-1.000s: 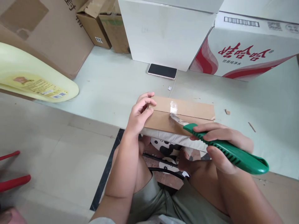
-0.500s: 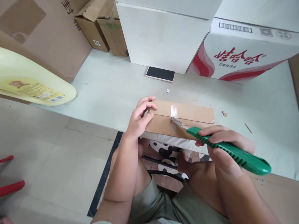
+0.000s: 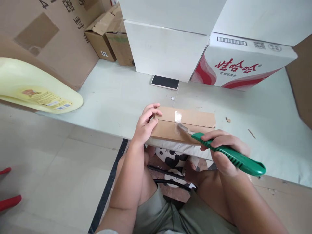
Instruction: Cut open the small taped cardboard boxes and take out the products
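Note:
A flat brown cardboard box (image 3: pixel 195 119) lies at the near edge of the table, with a seam running along its top. Clear tape (image 3: pixel 178 116) crosses the seam near the middle. My left hand (image 3: pixel 146 123) grips the box's left end, fingers over the top and thumb near the seam. In my right hand (image 3: pixel 225 148) is a green utility knife (image 3: pixel 235 158), its handle pointing to the lower right. The blade is extended and its tip rests at the seam just below the tape.
Behind the box lie a phone (image 3: pixel 165 82) and a tiny white piece (image 3: pixel 172 98). Cardboard scraps (image 3: pixel 228 120) are on the right. White cartons (image 3: pixel 165 48) line the back; a yellow bottle (image 3: pixel 41 87) and brown boxes (image 3: pixel 120 47) stand to the left.
The camera view has shifted slightly. The knife's handle has swung a little to the left in my right hand, its tip staying by the tape. My left hand keeps its hold on the box.

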Tool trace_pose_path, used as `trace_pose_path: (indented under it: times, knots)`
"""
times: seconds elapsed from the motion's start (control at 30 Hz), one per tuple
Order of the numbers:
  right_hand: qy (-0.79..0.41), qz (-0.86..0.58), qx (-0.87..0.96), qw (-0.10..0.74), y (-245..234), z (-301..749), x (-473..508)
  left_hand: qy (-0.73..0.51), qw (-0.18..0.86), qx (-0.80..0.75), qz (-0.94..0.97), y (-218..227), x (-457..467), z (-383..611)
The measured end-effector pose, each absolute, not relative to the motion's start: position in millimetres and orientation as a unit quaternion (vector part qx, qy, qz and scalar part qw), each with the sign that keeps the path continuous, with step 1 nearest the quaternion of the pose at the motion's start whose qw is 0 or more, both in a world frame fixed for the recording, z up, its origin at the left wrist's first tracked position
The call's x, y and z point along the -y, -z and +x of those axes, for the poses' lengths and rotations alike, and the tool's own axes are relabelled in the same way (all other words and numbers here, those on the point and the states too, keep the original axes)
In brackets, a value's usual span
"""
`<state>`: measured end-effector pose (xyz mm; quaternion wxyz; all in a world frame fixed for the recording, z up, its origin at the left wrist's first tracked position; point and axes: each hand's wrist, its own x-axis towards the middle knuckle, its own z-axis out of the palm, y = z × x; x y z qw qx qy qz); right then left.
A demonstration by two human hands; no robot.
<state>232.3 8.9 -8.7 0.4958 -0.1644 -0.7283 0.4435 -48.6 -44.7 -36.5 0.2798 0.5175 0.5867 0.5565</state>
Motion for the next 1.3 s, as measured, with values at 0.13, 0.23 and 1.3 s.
trace_pose_path:
  times: [0.13,0.23,1.3]
  knots:
    - [-0.463,-0.178,0.721,0.483,8.4,236.5,-9.8,-0.560,0.272,-0.589,0.516,36.1,45.1,-45.7]
    - [-0.476,-0.179,0.715,0.480,6.2,237.1,-6.6,-0.562,0.277,-0.587,0.513,35.4,45.1,-44.8]
    - [-0.393,-0.106,0.797,0.447,-11.8,219.2,-12.0,-0.556,0.357,-0.567,0.492,42.3,43.1,-47.2]
